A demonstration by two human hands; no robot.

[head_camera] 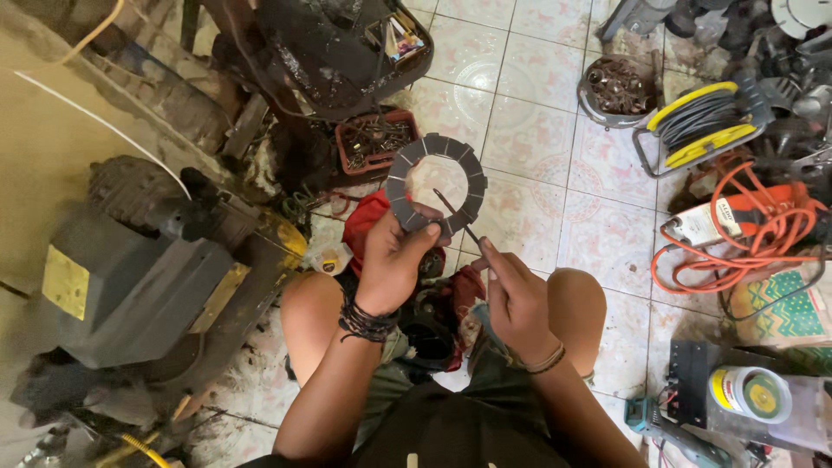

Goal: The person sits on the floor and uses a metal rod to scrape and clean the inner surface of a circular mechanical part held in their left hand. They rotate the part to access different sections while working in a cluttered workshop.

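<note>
Left hand pinching lower edge of segmented clutch friction ring; right hand grip pressing together on thin pick probing inner rim. Open tiled floor lying beyond.

Grey segmented ring. Orange cable. Yellow-rimmed grey reel. White tiles with faint pink floral pattern. Red tray. Red cloth. Dark grey engine with yellow plate. Green-yellow zigzag box. Black wristbands, left hand.
</note>
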